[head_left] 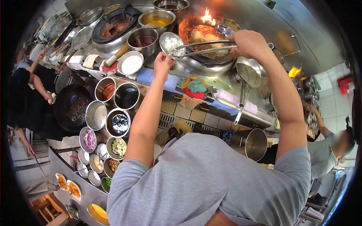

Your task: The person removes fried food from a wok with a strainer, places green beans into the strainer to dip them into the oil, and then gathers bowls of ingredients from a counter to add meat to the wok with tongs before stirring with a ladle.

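My left hand (164, 64) grips the near edge of a small metal bowl (166, 38) with a white, floury coating inside. In my right hand (249, 43) is a pair of long metal tongs (215, 49), reaching leftward across the wok's near side. Their tips lie at the bowl's near edge, around a whitish coated piece (177, 52). Directly beyond the tongs, a wok (185, 28) of bubbling reddish-brown oil holds a pale, foamy mass (206, 34). Flames (208, 17) rise behind its far rim.
Metal pots of yellow oil (155, 19) and dark liquid (142, 40) stand left of the wok, near a white-filled bowl (130, 64). A strainer (249, 75) lies to the right, folded cloths (196, 86) along the front. Co-workers (32, 86) work on both sides.
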